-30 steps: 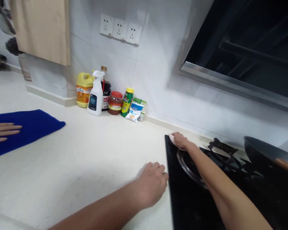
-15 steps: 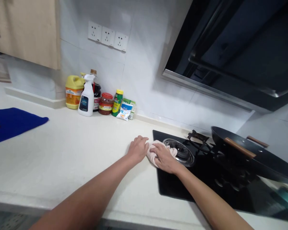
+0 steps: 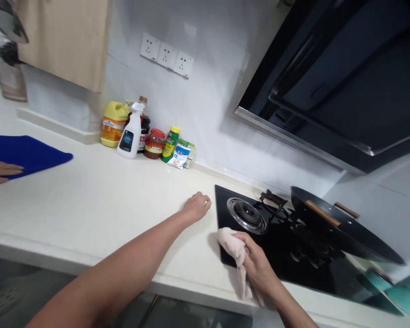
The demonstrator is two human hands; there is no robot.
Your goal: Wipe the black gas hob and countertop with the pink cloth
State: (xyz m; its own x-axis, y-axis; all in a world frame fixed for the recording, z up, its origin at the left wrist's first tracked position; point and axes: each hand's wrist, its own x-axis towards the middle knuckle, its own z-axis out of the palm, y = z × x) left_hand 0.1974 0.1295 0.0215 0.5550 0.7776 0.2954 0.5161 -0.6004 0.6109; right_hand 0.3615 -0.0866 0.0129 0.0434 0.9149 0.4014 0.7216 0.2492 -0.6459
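My right hand grips a crumpled pale pink cloth, which hangs down over the front left corner of the black glass cooktop and the counter edge. My left hand rests on the white countertop, just left of the cooktop. Its fingers are curled in, with nothing visible in them. Behind the cloth lies a round burner with a shiny metal ring and no pot support on it.
A black wok with wooden handles sits tilted at the right. A spray bottle, yellow jug, red-lidded jar and seasoning packets line the wall. Another person's hand presses a blue cloth. A range hood hangs above.
My right hand has lifted the pale cloth off the burner's left side and drawn it toward the front edge. My left hand stays on the counter. The other person's hand has come further into view.
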